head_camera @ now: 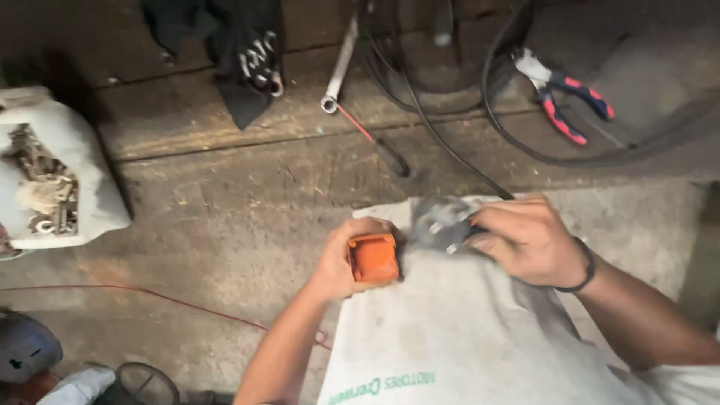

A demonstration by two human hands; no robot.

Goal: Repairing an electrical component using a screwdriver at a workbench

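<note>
Head view: left hand (346, 264) grips orange block (373, 257)

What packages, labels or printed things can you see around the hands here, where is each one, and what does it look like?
White sack: spread under both hands, pale woven cloth with green print near its bottom edge.
White plastic container: far left, cut open, rounded, holding rusty metal parts.
Black cloth: top centre, dark with white print.
Orange boxy part: held by the left hand, no label visible.
No signs or screens.
</note>
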